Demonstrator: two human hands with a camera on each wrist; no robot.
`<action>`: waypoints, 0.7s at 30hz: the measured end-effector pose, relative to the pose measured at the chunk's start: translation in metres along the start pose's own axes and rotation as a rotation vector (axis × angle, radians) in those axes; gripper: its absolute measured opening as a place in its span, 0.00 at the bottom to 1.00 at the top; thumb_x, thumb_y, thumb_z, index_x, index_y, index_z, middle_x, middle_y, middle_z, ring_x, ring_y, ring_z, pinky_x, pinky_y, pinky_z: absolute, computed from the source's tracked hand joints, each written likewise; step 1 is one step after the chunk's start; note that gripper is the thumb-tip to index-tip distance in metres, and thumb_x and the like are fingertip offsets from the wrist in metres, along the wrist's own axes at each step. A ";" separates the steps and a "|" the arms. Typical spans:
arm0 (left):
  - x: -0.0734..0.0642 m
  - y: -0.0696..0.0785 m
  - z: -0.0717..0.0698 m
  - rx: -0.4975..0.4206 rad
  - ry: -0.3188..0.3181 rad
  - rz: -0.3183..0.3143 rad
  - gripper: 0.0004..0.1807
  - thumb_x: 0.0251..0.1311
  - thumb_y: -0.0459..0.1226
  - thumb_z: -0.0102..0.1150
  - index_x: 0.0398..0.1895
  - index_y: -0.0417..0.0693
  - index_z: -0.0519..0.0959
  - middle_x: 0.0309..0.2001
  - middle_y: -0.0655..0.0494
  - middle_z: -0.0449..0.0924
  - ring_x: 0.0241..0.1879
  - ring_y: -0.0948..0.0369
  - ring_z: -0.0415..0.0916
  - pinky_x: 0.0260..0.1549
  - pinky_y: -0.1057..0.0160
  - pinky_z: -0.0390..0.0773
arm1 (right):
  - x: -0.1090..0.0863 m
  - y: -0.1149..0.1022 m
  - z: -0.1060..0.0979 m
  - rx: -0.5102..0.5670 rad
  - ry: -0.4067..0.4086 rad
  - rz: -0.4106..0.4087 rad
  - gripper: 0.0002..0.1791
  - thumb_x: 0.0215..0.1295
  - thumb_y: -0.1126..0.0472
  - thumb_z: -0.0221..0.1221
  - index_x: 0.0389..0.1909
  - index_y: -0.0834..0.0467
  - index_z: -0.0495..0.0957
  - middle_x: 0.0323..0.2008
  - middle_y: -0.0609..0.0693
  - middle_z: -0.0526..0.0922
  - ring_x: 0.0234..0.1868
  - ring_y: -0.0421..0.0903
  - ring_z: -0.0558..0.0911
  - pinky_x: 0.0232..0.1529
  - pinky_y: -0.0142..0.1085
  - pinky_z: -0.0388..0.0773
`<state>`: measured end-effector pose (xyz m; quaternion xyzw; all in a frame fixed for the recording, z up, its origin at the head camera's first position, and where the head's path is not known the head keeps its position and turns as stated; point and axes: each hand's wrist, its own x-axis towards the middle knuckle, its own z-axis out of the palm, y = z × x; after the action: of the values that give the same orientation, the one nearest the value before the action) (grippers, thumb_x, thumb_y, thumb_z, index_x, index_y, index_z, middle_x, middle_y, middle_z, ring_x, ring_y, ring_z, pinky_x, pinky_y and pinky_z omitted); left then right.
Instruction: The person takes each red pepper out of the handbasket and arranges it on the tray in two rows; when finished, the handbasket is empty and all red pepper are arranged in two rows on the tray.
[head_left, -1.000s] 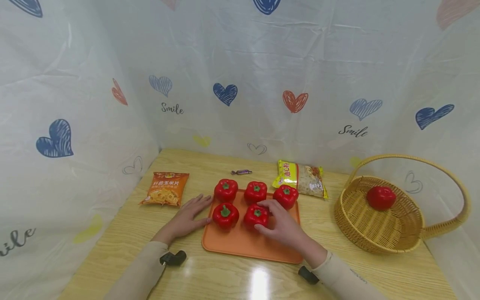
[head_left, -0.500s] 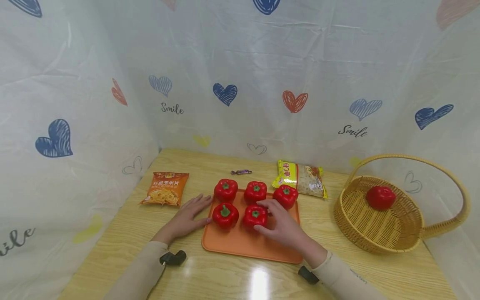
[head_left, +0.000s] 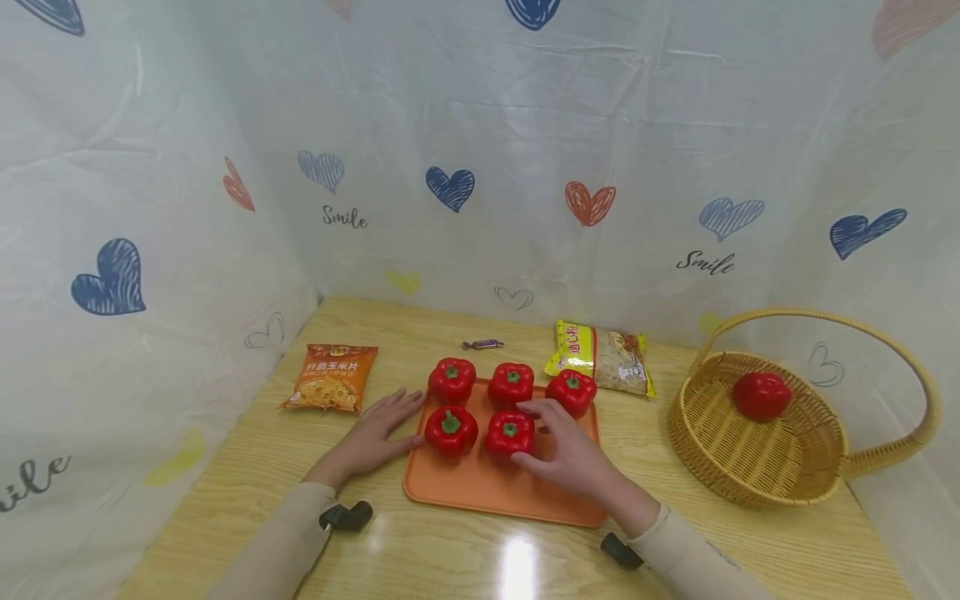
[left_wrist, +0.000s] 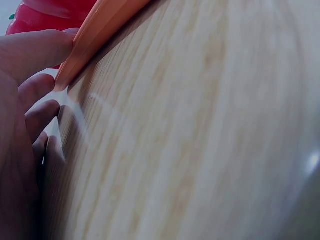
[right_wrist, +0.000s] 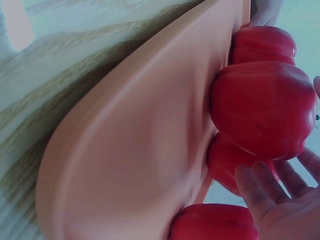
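An orange tray [head_left: 480, 492] lies on the table with several red bell peppers standing on it in two rows. At the front row's right pepper [head_left: 510, 433], my right hand [head_left: 570, 450] is spread round its right side, the fingers loosely bent and the thumb near its front. The right wrist view shows the fingers [right_wrist: 262, 187] relaxed beside that bell pepper [right_wrist: 262, 110], not curled tightly on it. My left hand [head_left: 378, 437] lies along the tray's left edge with extended fingers; its thumb [left_wrist: 42, 52] touches the tray rim [left_wrist: 82, 57]. A front-left bell pepper [head_left: 451, 433] stands close by.
A wicker basket [head_left: 693, 450] with a tall handle stands at the right, a red bell pepper [head_left: 761, 396] inside. Behind the tray are a small purple-wrapped candy [head_left: 483, 344] and a yellow-and-clear food packet [head_left: 600, 357]. An orange snack bag [head_left: 333, 377] lies at the left.
The front-right pepper has shifted slightly left on the tray. My right hand's fingers have loosened from it and drawn a little to the right. The left hand stays in place.
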<state>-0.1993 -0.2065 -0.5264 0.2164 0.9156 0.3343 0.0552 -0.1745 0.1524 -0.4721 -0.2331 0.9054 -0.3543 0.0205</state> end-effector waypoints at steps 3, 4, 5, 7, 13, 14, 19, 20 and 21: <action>0.000 0.000 0.000 0.002 0.001 0.002 0.40 0.68 0.56 0.59 0.79 0.53 0.63 0.79 0.54 0.58 0.80 0.46 0.43 0.74 0.36 0.44 | -0.002 0.001 -0.002 0.022 -0.003 0.011 0.40 0.56 0.48 0.75 0.68 0.47 0.69 0.64 0.44 0.72 0.58 0.48 0.79 0.56 0.47 0.82; 0.000 0.000 0.000 0.002 0.001 0.002 0.40 0.68 0.56 0.59 0.79 0.53 0.63 0.79 0.54 0.58 0.80 0.46 0.43 0.74 0.35 0.44 | -0.002 0.001 -0.002 0.028 -0.002 0.012 0.39 0.57 0.48 0.75 0.68 0.47 0.69 0.64 0.44 0.72 0.59 0.49 0.79 0.57 0.47 0.82; 0.000 0.000 0.000 0.003 0.002 0.004 0.40 0.68 0.56 0.59 0.79 0.53 0.63 0.79 0.54 0.58 0.80 0.46 0.43 0.74 0.35 0.44 | -0.003 0.002 -0.003 0.033 0.000 0.012 0.39 0.57 0.48 0.75 0.68 0.47 0.69 0.64 0.44 0.72 0.59 0.50 0.79 0.57 0.46 0.81; 0.001 -0.001 0.001 0.006 0.003 0.007 0.40 0.68 0.56 0.59 0.79 0.53 0.63 0.79 0.55 0.58 0.80 0.46 0.43 0.74 0.35 0.44 | -0.005 0.004 -0.005 0.037 0.005 0.010 0.39 0.57 0.49 0.75 0.68 0.48 0.70 0.64 0.44 0.72 0.60 0.50 0.78 0.58 0.46 0.81; 0.001 -0.002 0.002 0.004 0.004 0.006 0.40 0.68 0.57 0.59 0.79 0.54 0.63 0.79 0.55 0.58 0.80 0.46 0.43 0.75 0.36 0.44 | -0.012 0.009 -0.011 0.026 0.026 0.033 0.36 0.57 0.49 0.74 0.66 0.48 0.72 0.61 0.44 0.73 0.59 0.49 0.78 0.57 0.47 0.82; 0.001 -0.002 0.002 0.003 0.004 0.007 0.40 0.68 0.57 0.59 0.79 0.54 0.63 0.79 0.55 0.58 0.80 0.46 0.43 0.74 0.36 0.44 | -0.013 0.010 -0.012 0.020 0.031 0.036 0.36 0.58 0.49 0.74 0.66 0.49 0.72 0.61 0.44 0.74 0.58 0.50 0.79 0.56 0.47 0.82; 0.001 -0.003 0.002 0.003 0.005 0.010 0.40 0.68 0.56 0.59 0.79 0.53 0.63 0.79 0.55 0.58 0.80 0.46 0.43 0.74 0.35 0.44 | -0.020 0.017 -0.019 0.007 0.059 0.012 0.33 0.58 0.53 0.74 0.64 0.52 0.75 0.60 0.45 0.76 0.56 0.51 0.81 0.55 0.49 0.82; 0.001 -0.003 0.002 0.002 0.005 0.009 0.40 0.68 0.56 0.59 0.79 0.53 0.63 0.79 0.55 0.58 0.80 0.46 0.43 0.74 0.35 0.44 | -0.021 0.018 -0.021 0.006 0.065 0.006 0.33 0.58 0.54 0.74 0.64 0.53 0.75 0.60 0.45 0.76 0.55 0.52 0.81 0.55 0.49 0.82; 0.001 -0.003 0.002 0.002 0.005 0.009 0.40 0.68 0.56 0.59 0.79 0.53 0.63 0.79 0.55 0.57 0.80 0.46 0.43 0.74 0.35 0.44 | -0.022 0.019 -0.022 0.002 0.071 0.000 0.32 0.59 0.55 0.74 0.63 0.54 0.75 0.60 0.45 0.76 0.55 0.52 0.81 0.54 0.49 0.82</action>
<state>-0.2009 -0.2069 -0.5301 0.2196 0.9151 0.3343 0.0515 -0.1670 0.1888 -0.4709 -0.2206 0.9051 -0.3633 -0.0115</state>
